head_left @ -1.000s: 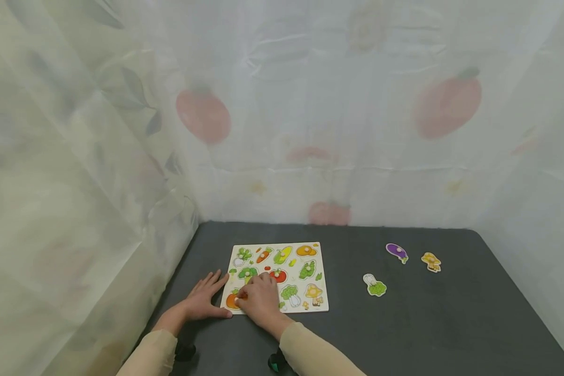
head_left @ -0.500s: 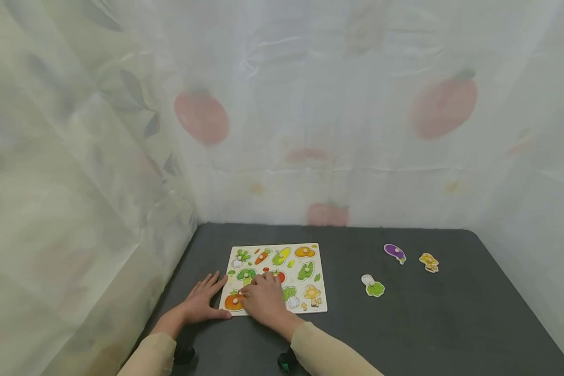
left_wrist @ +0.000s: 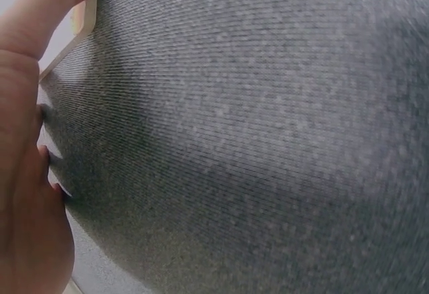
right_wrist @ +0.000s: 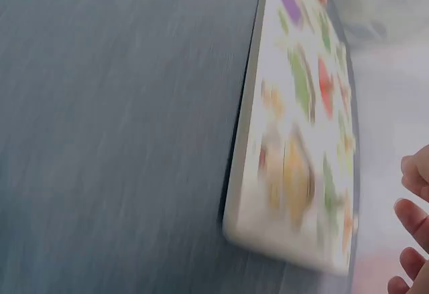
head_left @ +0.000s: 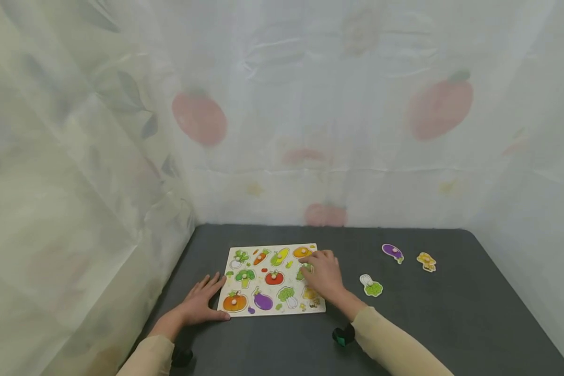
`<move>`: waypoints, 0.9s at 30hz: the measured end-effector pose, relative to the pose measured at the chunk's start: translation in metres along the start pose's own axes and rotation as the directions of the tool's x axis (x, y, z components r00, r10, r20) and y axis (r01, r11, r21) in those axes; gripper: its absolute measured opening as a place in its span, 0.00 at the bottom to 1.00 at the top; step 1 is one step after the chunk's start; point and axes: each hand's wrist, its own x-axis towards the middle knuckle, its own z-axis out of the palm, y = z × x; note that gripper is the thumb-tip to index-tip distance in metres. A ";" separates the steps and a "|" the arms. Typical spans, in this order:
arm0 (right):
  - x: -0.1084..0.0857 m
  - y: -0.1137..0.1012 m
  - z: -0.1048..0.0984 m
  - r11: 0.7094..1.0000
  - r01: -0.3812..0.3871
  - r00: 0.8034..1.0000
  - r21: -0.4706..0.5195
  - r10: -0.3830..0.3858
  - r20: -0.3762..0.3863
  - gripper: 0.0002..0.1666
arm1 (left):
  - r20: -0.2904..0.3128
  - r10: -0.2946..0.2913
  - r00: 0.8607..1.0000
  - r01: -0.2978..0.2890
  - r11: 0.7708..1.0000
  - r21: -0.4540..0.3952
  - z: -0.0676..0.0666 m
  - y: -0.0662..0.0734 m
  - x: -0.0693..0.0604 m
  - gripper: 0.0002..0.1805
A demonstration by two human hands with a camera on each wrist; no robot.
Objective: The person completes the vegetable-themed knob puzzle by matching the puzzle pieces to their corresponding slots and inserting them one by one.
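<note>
A white vegetable puzzle board point(head_left: 289, 279) lies on the dark table. My left hand point(head_left: 198, 304) rests spread at its left edge, thumb at the near corner; in the left wrist view the thumb point(left_wrist: 40, 19) touches the board's corner. Above the board's right side is my right hand point(head_left: 325, 275), fingers loosely bent, with nothing visible in them. The pumpkin piece point(head_left: 235, 302) with its knob sits at the board's near left. Beside it shows a purple eggplant picture point(head_left: 263, 301) without a knob. The right wrist view is blurred; several fingertips point(right_wrist: 410, 213) hang apart at its edge.
Right of the board lie three loose pieces: a bok choy point(head_left: 371, 285), an eggplant point(head_left: 392, 253) and a mushroom point(head_left: 426, 262). Pale printed curtains point(head_left: 371, 172) stand behind and at the sides of the table point(head_left: 427, 324).
My right hand has left the pumpkin piece and moved right across the board to its right edge, uncovering the tomato and the eggplant picture. The left hand has stayed in place.
</note>
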 end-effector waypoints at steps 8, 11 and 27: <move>-0.013 0.070 -0.026 0.997 -0.076 0.994 -0.018 0.074 -0.084 0.13 | 0.006 0.007 1.000 -0.007 1.000 0.002 -0.002 -0.002 -0.003 0.63; -0.016 0.096 -0.040 0.993 -0.115 0.989 -0.019 0.113 -0.096 0.14 | 0.006 0.004 1.000 -0.004 1.000 0.006 -0.001 -0.003 -0.003 0.63; -0.018 0.194 -0.104 0.903 -0.425 0.896 -0.061 0.411 -0.167 0.22 | -0.003 0.008 1.000 -0.008 1.000 -0.004 0.000 -0.005 -0.002 0.64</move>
